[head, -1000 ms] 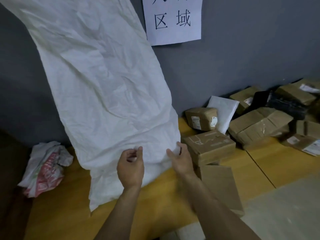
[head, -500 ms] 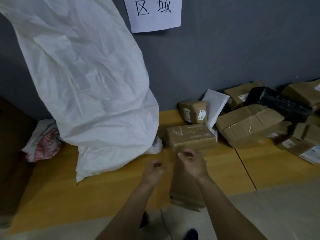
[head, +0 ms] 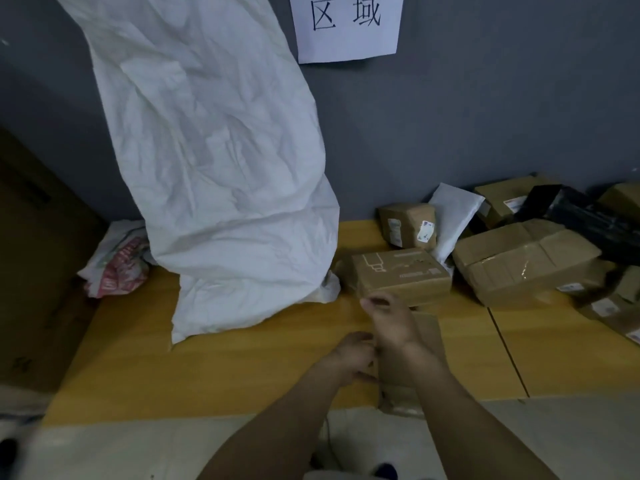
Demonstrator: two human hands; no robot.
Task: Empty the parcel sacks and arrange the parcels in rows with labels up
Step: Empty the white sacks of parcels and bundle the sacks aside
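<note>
Nearest, over the front edge of the yellow platform (head: 242, 368), both forearms reach in. The left hand (head: 349, 356) curls its fingers round the left edge of a flat brown parcel (head: 403, 396) that lies with its near end past that front edge. The right hand (head: 391, 322) sits over the parcel's far end with fingers curled, too blurred to tell whether it pinches anything. Just beyond stands a printed brown box (head: 401, 271), and to its left the white sack (head: 225, 168) sags from the wall onto the platform. A crumpled red-and-white bag (head: 116, 271) lies at the back left corner. Along the back edge to the right are a small labelled box (head: 408, 225), a white mailer (head: 455, 216), a large taped box (head: 519, 261) and a black package (head: 585, 216).
</note>
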